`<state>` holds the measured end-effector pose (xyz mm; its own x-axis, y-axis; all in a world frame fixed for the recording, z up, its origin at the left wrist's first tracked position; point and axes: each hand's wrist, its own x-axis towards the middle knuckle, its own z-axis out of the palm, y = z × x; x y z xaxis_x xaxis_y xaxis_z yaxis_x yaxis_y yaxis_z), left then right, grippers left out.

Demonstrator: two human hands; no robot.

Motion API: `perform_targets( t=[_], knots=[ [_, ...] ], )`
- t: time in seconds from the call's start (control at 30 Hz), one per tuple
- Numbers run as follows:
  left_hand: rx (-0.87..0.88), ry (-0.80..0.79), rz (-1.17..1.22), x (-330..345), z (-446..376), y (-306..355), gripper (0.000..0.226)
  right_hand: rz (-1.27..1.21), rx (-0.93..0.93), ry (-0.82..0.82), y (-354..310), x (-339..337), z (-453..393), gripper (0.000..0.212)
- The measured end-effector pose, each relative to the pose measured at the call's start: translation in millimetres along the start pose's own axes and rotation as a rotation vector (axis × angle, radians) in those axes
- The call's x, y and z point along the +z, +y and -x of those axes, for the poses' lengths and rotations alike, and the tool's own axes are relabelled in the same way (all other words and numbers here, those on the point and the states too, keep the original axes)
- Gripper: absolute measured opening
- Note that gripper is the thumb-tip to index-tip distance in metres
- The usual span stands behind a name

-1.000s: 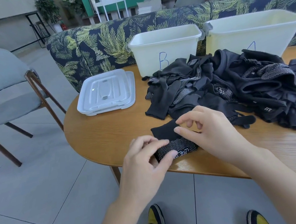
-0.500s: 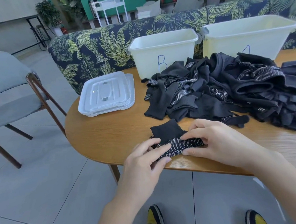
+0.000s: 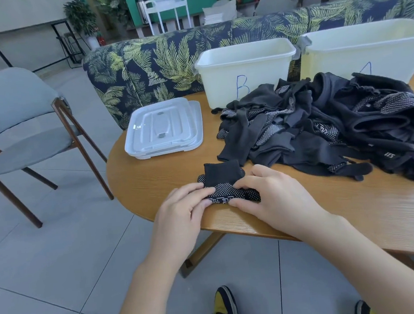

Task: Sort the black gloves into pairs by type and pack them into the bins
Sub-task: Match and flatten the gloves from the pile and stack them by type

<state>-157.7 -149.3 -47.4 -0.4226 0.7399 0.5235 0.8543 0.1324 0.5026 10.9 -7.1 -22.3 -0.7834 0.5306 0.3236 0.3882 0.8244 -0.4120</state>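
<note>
So we've got both hands on one folded glove bundle [image 3: 225, 185] near the front edge of the counter [image 3: 152, 182]: left hand [image 3: 180, 210] and right hand [image 3: 275, 198] each pinch an end of it, long axis running left to right with the plain cuff pointing away from us. Behind it sits the glove pile [image 3: 324, 130] (too tangled to count), two bins, B [image 3: 245, 69] and A [image 3: 367, 47], and two stacked lids [image 3: 164, 128].

Matt cloth gloves [image 3: 324, 130], wood-grain table [image 3: 357, 208]

We see black gloves [image 3: 324, 130] with white dots, white bins [image 3: 246, 74] lettered blue, a green-fronded navy sofa [image 3: 151, 66].
</note>
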Motion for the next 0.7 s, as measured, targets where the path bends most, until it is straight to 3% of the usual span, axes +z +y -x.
perform_targets(
  t=[0.37,0.7],
  knots=[
    [-0.086,0.099,-0.063,-14.1,-0.1,-26.4,0.032,-0.17,-0.061,-0.017,-23.2,26.7,-18.0,0.039],
    [0.033,0.344,-0.01,11.9,-14.8,27.8,0.031,-0.159,0.021,0.132,30.6,-24.0,15.8,0.031]
  ],
)
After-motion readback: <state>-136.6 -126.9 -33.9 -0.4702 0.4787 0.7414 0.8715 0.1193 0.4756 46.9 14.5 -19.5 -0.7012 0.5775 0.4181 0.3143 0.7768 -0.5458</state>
